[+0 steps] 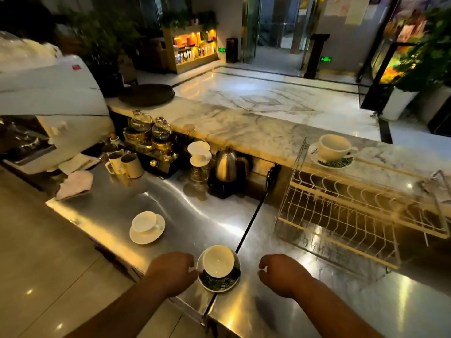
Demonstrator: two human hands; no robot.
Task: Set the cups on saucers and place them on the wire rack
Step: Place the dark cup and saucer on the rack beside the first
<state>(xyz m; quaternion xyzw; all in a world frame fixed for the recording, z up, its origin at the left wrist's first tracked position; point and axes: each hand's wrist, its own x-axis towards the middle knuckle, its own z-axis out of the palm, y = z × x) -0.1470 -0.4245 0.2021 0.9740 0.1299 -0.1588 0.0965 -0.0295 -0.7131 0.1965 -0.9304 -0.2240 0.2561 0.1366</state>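
A white cup (218,261) leans tilted on a green-patterned saucer (220,282) at the near edge of the steel counter. My left hand (172,272) pinches the cup at its left side, where the handle seems to be. My right hand (280,274) hovers just right of the saucer with loosely curled fingers and holds nothing. A second white cup (144,222) stands upright on a white saucer (146,236) further left. A third cup (332,147) on a green saucer (335,164) sits on the top of the wire rack (341,206) at the right.
A kettle (226,164), a pour-over dripper (199,152), metal jugs (127,164) and a folded cloth (75,184) line the back of the counter. A black cable (253,215) runs across the steel counter (185,211). A marble ledge (244,128) rises behind.
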